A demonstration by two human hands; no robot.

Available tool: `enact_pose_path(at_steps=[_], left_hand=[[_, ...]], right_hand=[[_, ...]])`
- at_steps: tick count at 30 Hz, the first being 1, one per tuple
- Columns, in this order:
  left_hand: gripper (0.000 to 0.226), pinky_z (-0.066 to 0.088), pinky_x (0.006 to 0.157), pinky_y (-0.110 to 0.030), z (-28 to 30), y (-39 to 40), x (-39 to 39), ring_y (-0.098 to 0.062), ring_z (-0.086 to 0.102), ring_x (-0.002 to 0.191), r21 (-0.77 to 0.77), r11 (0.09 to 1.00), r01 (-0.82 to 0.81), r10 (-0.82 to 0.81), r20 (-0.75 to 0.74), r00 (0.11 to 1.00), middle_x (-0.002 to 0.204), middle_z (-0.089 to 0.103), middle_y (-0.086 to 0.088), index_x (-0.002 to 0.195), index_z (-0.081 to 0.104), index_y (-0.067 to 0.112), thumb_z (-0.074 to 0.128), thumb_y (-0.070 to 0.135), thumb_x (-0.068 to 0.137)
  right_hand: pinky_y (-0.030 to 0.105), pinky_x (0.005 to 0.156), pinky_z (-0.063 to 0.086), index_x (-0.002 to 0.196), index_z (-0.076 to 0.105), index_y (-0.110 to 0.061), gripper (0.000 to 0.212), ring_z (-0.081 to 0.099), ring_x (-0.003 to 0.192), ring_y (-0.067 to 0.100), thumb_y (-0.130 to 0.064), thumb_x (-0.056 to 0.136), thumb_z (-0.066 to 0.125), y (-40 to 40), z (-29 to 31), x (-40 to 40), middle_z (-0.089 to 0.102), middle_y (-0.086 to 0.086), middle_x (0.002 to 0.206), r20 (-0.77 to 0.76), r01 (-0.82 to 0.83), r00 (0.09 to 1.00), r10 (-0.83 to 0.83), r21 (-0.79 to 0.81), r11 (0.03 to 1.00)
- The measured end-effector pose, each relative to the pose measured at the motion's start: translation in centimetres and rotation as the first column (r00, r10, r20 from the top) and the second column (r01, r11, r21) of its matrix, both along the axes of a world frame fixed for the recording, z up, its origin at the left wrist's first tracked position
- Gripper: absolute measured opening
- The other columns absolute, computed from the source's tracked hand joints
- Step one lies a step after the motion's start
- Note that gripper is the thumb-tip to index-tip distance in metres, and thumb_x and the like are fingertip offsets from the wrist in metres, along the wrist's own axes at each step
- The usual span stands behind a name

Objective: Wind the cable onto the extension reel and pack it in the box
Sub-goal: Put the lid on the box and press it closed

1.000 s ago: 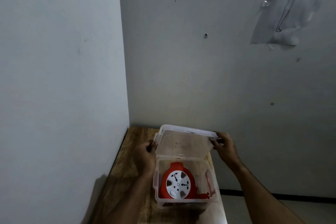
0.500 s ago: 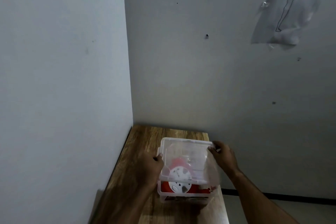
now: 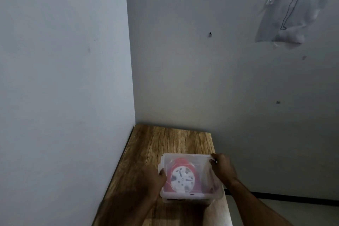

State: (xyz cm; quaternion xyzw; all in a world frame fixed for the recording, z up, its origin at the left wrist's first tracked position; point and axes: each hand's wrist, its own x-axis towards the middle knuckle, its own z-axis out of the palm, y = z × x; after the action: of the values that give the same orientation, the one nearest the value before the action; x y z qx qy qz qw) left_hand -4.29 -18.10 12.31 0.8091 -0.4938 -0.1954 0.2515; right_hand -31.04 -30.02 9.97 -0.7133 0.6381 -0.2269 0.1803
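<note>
Lid (image 3: 187, 174) swung down from upright, now flat on box (image 3: 183, 196)

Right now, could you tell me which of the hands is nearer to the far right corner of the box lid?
Right. The right hand holds the lid at that corner; the left hand grips its left edge, nearer the person.

Plain room corner, bare painted walls (image 3: 64, 79), taped figure sketch (image 3: 293, 9), narrow wooden table (image 3: 165, 143)

No legible txt, labels or nos. anywhere in view.
</note>
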Motion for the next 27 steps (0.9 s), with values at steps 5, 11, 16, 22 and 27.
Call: enact_pose_path(at_steps=[5, 11, 16, 22, 27], left_hand=[[0.035, 0.061, 0.067, -0.024, -0.9, -0.7, -0.2, -0.009, 0.069, 0.072, -0.020, 0.999, -0.039, 0.039, 0.004, 0.999, 0.079, 0.071, 0.004, 0.090, 0.072, 0.013, 0.064, 0.046, 0.096], [0.044, 0.060, 0.084, -0.024, -1.9, -2.6, -0.7, -0.012, 0.069, 0.097, 0.015, 0.999, -0.052, 0.051, 0.054, 0.997, 0.110, 0.071, 0.001, 0.122, 0.066, 0.015, 0.071, 0.045, 0.091], [0.090, 0.044, 0.110, -0.038, -1.6, -3.2, -3.5, -0.027, 0.055, 0.134, -0.093, 0.945, 0.313, -0.237, 0.465, 0.853, 0.148, 0.054, -0.012, 0.144, 0.056, 0.013, 0.090, 0.044, 0.067], [0.079, 0.023, 0.122, -0.042, -5.6, -4.7, -5.2, -0.028, 0.056, 0.135, -0.003, 0.846, 0.533, -0.484, 0.412, 0.772, 0.147, 0.057, -0.015, 0.140, 0.060, 0.006, 0.025, 0.065, 0.102], [0.084, 0.004, 0.121, -0.041, -5.7, -4.9, -5.2, -0.030, 0.050, 0.141, 0.013, 0.853, 0.522, -0.477, 0.427, 0.768, 0.154, 0.048, -0.016, 0.144, 0.056, 0.006, 0.021, 0.069, 0.101]], right_hand=[[0.030, 0.077, 0.059, 0.106, 0.072, -0.021, 0.020, 0.070, 0.088, 0.010, -0.016, 0.102, 0.054, -0.5, -0.6, 0.2, 0.074, -0.002, 0.099, 0.051, -0.007, 0.999, 0.003, 0.067, 0.998], [0.033, 0.077, 0.059, 0.092, 0.071, -0.021, 0.023, 0.071, 0.085, 0.013, -0.018, 0.103, 0.051, -1.5, -0.8, 0.3, 0.073, -0.004, 0.090, 0.138, -0.041, 0.990, 0.015, 0.186, 0.982], [0.035, 0.079, 0.060, 0.095, 0.072, -0.020, 0.025, 0.071, 0.087, 0.013, -0.016, 0.104, 0.049, -1.6, -0.9, 0.4, 0.074, -0.003, 0.093, 0.214, -0.040, 0.977, -0.009, 0.223, 0.974], [0.054, 0.101, 0.054, 0.136, 0.061, -0.021, 0.035, 0.064, 0.119, 0.030, -0.035, 0.106, 0.051, -0.7, -2.3, -0.5, 0.067, 0.009, 0.129, 0.480, -0.043, 0.858, -0.183, 0.422, 0.906], [0.055, 0.098, 0.055, 0.116, 0.069, -0.014, 0.048, 0.070, 0.105, 0.031, -0.056, 0.097, 0.056, -0.3, -3.4, -0.9, 0.074, 0.012, 0.111, 0.499, 0.029, 0.781, -0.375, 0.571, 0.821]])
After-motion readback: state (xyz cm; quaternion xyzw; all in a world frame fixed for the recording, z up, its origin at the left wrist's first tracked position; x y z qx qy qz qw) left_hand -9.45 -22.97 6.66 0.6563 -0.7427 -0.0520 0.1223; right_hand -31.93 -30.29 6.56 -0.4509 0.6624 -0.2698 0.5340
